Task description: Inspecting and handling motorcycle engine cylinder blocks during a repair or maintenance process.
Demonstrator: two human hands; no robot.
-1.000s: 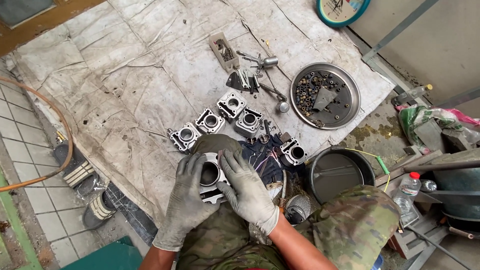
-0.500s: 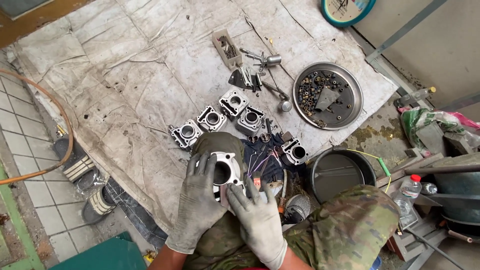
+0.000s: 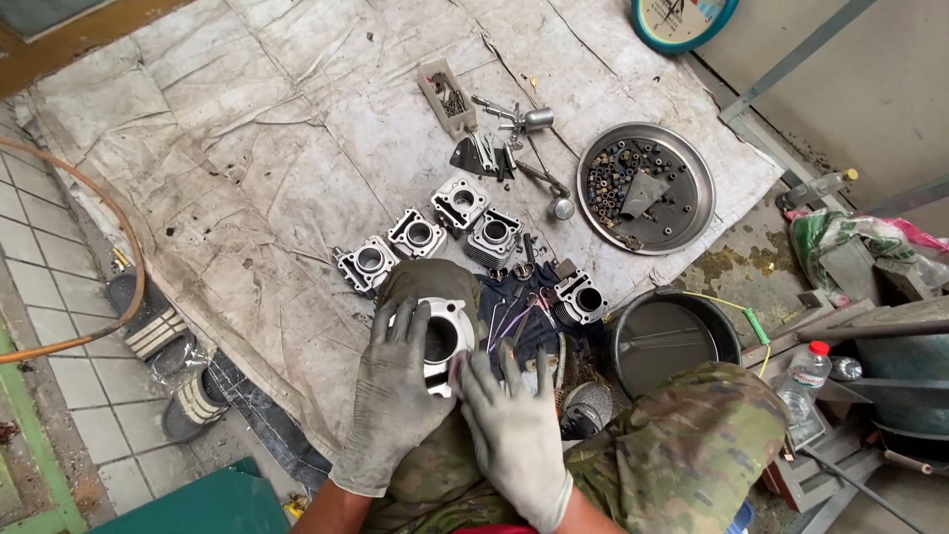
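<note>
Left hand in grey glove curls around engine cylinder, gripping its left side. Right hand, gloved, fingers half-spread, rests on cylinder's lower right edge. Cylinder sits over person's knee, bore facing up toward camera, axis roughly vertical. Four more cylinders crowd just beyond; round tray and bucket on right. Open tarp lies far left.

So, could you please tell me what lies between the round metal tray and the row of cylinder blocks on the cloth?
In the head view, loose hand tools lie scattered on the cloth between the round metal tray and the cylinder blocks.
</note>
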